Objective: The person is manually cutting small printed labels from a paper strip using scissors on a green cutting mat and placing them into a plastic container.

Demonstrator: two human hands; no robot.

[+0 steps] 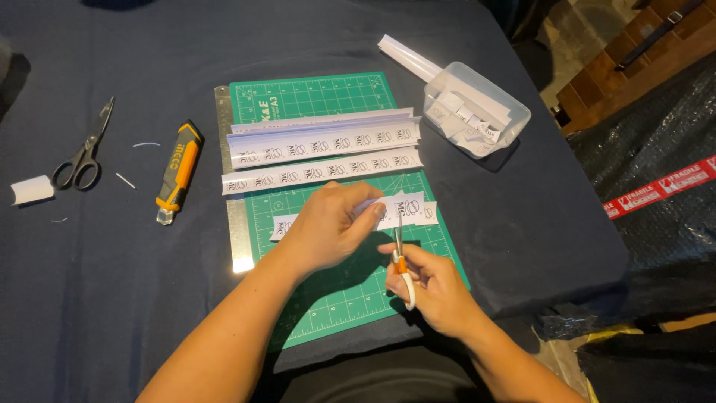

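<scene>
My left hand pinches a narrow white paper strip printed with small round marks, holding it just above the green cutting mat. My right hand grips small scissors with orange and white handles, their blades pointing up and meeting the strip. Further up the mat lie several longer printed paper strips stacked side by side.
A steel ruler runs along the mat's left edge. An orange utility knife, black-handled scissors and a small paper roll lie to the left on the dark cloth. A clear plastic tub of paper pieces stands at the upper right.
</scene>
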